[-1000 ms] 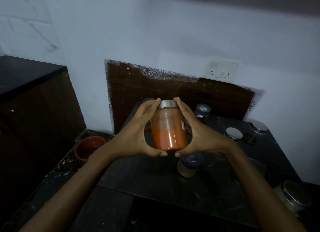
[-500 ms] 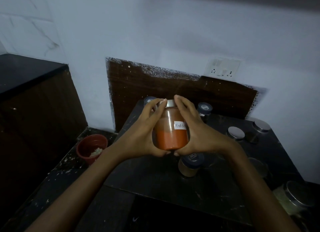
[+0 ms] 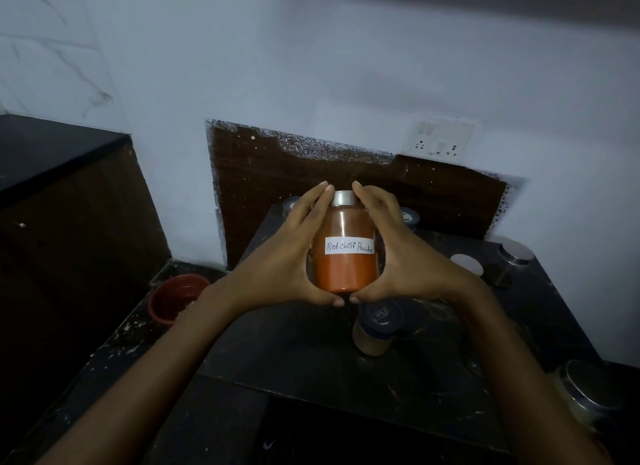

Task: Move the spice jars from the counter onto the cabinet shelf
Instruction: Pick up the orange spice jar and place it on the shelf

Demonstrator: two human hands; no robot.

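Observation:
A clear jar of red chilli powder [image 3: 344, 267] with a silver lid and a white handwritten label is held upright above the dark counter [image 3: 294, 353]. My left hand [image 3: 284, 260] grips its left side and my right hand [image 3: 405, 260] grips its right side, thumbs meeting under the base. Below it a blue-lidded jar of tan powder [image 3: 375, 327] stands on the counter. Two more blue-lidded jars [image 3: 410, 218] are partly hidden behind my hands. No cabinet shelf shows.
Two steel-lidded jars [image 3: 512, 262] stand at the counter's right, and a larger steel-lidded jar [image 3: 585, 395] at the front right edge. A red bowl [image 3: 175, 298] sits on the lower ledge to the left. A dark cabinet [image 3: 69, 201] rises at left. A wall socket [image 3: 438, 140] is above.
The jar has been turned in my hands, so its label now faces me. It sits slightly lower and closer than before, and both hands keep their hold.

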